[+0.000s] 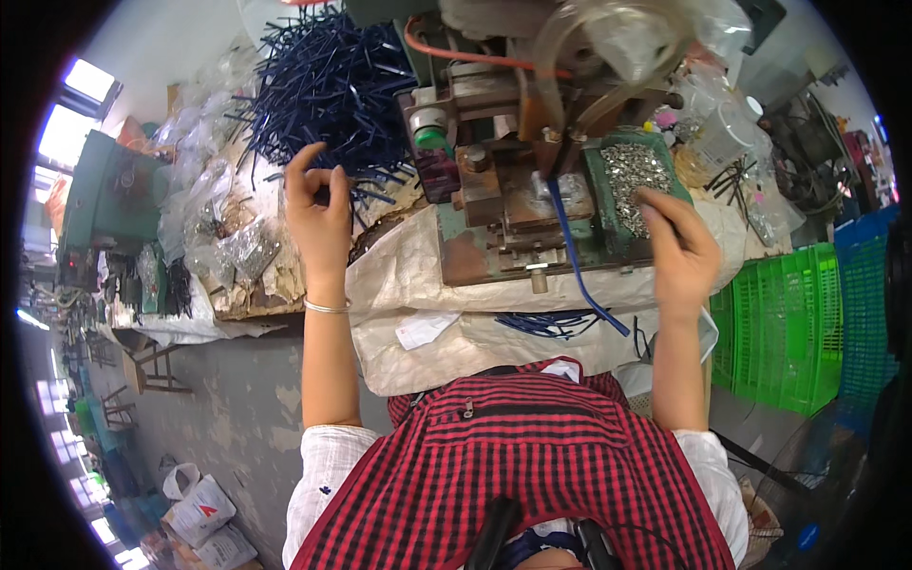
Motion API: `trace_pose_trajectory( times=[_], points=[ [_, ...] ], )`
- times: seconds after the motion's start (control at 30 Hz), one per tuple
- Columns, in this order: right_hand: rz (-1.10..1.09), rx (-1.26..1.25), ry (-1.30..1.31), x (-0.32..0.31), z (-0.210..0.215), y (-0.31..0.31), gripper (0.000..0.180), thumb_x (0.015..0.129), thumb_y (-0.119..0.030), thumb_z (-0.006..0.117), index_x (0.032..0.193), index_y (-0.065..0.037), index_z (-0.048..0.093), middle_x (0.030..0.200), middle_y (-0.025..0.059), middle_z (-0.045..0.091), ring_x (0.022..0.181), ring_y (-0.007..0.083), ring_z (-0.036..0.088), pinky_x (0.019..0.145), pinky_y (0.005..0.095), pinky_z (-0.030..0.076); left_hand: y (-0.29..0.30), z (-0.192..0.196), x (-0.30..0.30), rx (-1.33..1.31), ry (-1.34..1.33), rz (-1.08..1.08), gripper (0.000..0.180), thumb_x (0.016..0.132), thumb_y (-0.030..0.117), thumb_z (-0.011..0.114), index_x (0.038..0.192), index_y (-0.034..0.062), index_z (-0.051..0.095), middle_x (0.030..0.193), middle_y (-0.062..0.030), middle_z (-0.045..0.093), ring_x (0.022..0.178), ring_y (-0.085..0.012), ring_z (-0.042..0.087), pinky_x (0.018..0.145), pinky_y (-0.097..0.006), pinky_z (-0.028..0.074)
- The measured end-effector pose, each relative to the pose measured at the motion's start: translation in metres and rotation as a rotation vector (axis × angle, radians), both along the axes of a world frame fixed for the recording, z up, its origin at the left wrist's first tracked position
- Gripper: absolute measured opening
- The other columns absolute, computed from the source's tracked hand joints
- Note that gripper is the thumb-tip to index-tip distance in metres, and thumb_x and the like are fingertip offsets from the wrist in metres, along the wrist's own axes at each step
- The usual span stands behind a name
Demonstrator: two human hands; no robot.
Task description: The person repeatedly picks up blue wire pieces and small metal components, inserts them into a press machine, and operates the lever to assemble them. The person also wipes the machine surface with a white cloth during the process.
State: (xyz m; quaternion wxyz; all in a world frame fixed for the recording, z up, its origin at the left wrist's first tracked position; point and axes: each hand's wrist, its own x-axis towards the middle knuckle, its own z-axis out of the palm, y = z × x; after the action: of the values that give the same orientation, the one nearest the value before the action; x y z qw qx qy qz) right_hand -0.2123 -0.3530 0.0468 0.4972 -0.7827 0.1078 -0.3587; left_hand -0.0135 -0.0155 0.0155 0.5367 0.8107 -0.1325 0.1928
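Loosely heaped dark blue strips (328, 85), left hand (318, 214) alongside

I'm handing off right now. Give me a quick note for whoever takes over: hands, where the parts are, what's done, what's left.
Left hand: at the edge of the pile of dark blue strips, fingers curled; whether it grips one I cannot tell.
Right hand: fingers in the green tray of small silver metal parts.
One blue strip lies in the press machine, its end hanging over the front edge.
Done: some blue strips lie below the bench.
Left: the big pile.

green plastic crate (779, 332), clear plastic bags (204, 204), wooden stool (152, 366), green machine (114, 195)
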Motion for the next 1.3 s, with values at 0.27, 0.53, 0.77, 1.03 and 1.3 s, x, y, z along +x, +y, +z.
trace_pose_trajectory(
  times=[0.27, 0.53, 0.77, 1.03, 1.3],
  points=[
    [0.157, 0.333, -0.127, 0.061, -0.001, 0.06, 0.034, 0.088, 0.003, 0.073, 0.122, 0.004, 0.064, 0.106, 0.0056, 0.071, 0.096, 0.0109, 0.065, 0.088, 0.0263, 0.051, -0.023, -0.024, -0.037, -0.288, 0.355, 0.047, 0.015, 0.096, 0.007, 0.075, 0.087, -0.0028, 0.069, 0.087, -0.0043, 0.072, 0.075, -0.005, 0.061, 0.065, -0.02, 0.047],
    [0.329, 0.736, -0.103, 0.061, 0.028, 0.071, 0.047, 0.092, 0.003, 0.067, 0.135, 0.006, 0.051, 0.108, 0.012, 0.072, 0.1, 0.0111, 0.065, 0.09, 0.0265, 0.051, -0.064, 0.074, -0.09, -0.359, -0.441, -0.332, 0.018, 0.091, -0.014, 0.066, 0.106, -0.0044, 0.064, 0.095, -0.0164, 0.071, 0.091, -0.0239, 0.073, 0.084, -0.037, 0.061],
    [0.12, -0.057, 0.096, 0.041, 0.014, 0.016, 0.032, 0.087, -0.005, 0.07, 0.119, -0.002, 0.069, 0.123, 0.0171, 0.07, 0.122, 0.032, 0.063, 0.105, 0.0406, 0.048, -0.11, 0.075, -0.111, 0.318, -0.827, -0.58, 0.024, 0.076, 0.007, 0.086, 0.095, 0.0053, 0.072, 0.101, -0.0127, 0.076, 0.062, -0.0163, 0.064, 0.052, -0.028, 0.047],
    [-0.313, -0.662, 0.246, 0.03, -0.075, -0.053, 0.018, 0.08, -0.016, 0.078, 0.098, -0.012, 0.078, 0.129, 0.0166, 0.066, 0.128, 0.036, 0.057, 0.099, 0.0485, 0.048, -0.129, 0.051, -0.096, 0.286, -0.961, -0.576, 0.026, 0.074, 0.011, 0.086, 0.095, 0.0081, 0.071, 0.1, -0.0103, 0.075, 0.054, -0.0118, 0.059, 0.046, -0.026, 0.043],
    [-0.107, -0.87, 0.124, 0.059, -0.069, -0.064, 0.016, 0.085, -0.007, 0.071, 0.101, -0.005, 0.074, 0.108, 0.0116, 0.074, 0.106, 0.0317, 0.069, 0.085, 0.0418, 0.054, -0.093, 0.048, -0.129, 0.352, -0.714, -0.547, 0.036, 0.078, 0.009, 0.08, 0.113, 0.008, 0.073, 0.117, -0.0109, 0.074, 0.063, -0.0179, 0.063, 0.055, -0.031, 0.05]
  ],
)
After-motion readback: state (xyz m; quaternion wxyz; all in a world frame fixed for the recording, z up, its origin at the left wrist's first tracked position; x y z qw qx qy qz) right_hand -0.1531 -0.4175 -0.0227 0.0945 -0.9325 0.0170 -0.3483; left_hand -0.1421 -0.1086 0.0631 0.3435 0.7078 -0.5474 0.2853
